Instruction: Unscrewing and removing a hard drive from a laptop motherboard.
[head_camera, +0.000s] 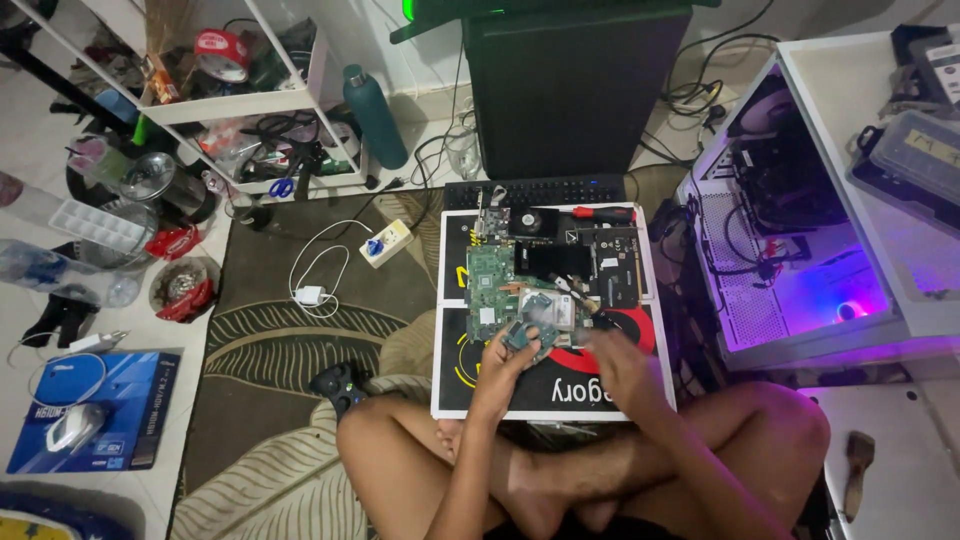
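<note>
A green laptop motherboard lies on a white board in front of my crossed legs. My left hand grips a small green circuit module at the motherboard's near edge. My right hand is blurred, hovering just right of that module above the white board; whether it holds anything cannot be told. A thin tool or rod slants across the board beside a silver drive. A black card lies to the right of the motherboard.
A red-handled screwdriver and a black keyboard lie beyond the board. An open PC case glows purple on the right. A game controller, charger, teal bottle and cluttered white shelf stand left.
</note>
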